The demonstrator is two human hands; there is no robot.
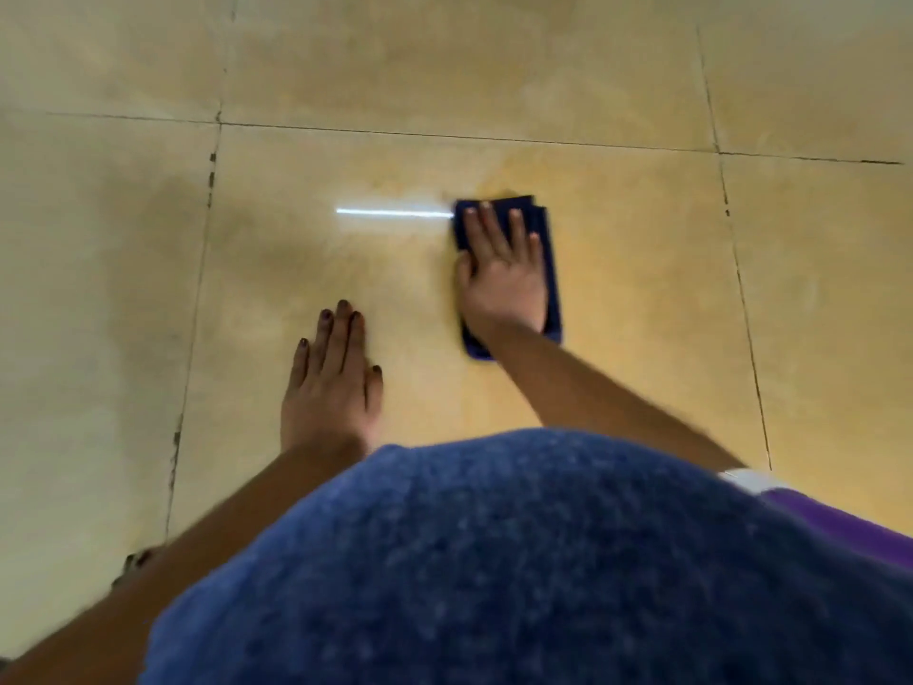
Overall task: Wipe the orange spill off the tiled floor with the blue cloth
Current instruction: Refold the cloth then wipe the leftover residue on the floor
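A folded blue cloth (549, 249) lies flat on the beige tiled floor (617, 91), near the middle of the large centre tile. My right hand (504, 271) presses down on top of it, palm flat and fingers spread. An orange tint (622, 289) spreads over the tile around and to the right of the cloth, with a faint smear just beyond the cloth's far edge. My left hand (331, 378) rests flat on the bare tile to the left of the cloth and closer to me, fingers together, holding nothing.
Dark grout lines (197, 299) frame the centre tile on the left, far and right sides. A bright strip of reflected light (393, 213) lies left of the cloth. My blue garment (494, 561) fills the lower view, with something purple (840, 521) at the right.
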